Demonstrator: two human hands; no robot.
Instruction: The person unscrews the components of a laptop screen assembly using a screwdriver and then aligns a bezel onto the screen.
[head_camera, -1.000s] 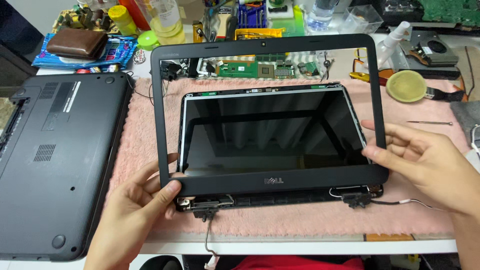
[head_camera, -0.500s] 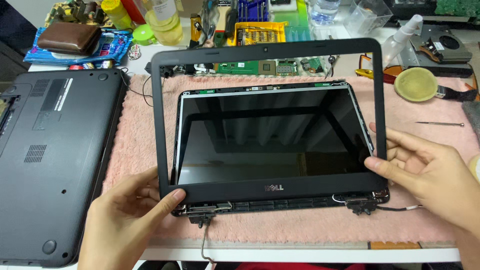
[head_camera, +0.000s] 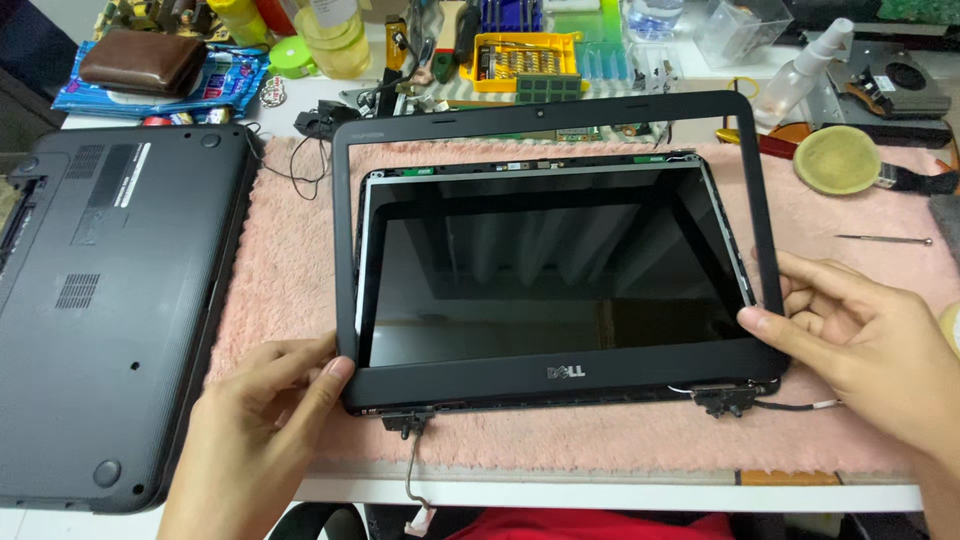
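Observation:
A laptop screen panel (head_camera: 545, 265), dark and glossy with a metal frame, lies flat on a pink fuzzy mat (head_camera: 290, 270). A black plastic bezel (head_camera: 345, 250) rests loosely over it, its top edge shifted beyond the panel. My left hand (head_camera: 265, 420) grips the bezel's lower left corner with thumb on top. My right hand (head_camera: 865, 335) pinches the bezel's right side near the lower corner. Two hinges (head_camera: 722, 398) and thin cables stick out below the panel.
A black laptop base (head_camera: 110, 300) lies bottom-up at the left. Behind the mat are a yellow screwdriver-bit case (head_camera: 525, 60), a brown wallet (head_camera: 143, 62), a spray bottle (head_camera: 800, 68), a round yellow pad (head_camera: 837, 160) and a cooling fan (head_camera: 900, 80). A thin screwdriver (head_camera: 885, 240) lies at right.
The bezel has shifted slightly on the panel and both hands have slid along its lower corners. The view has moved a little closer.

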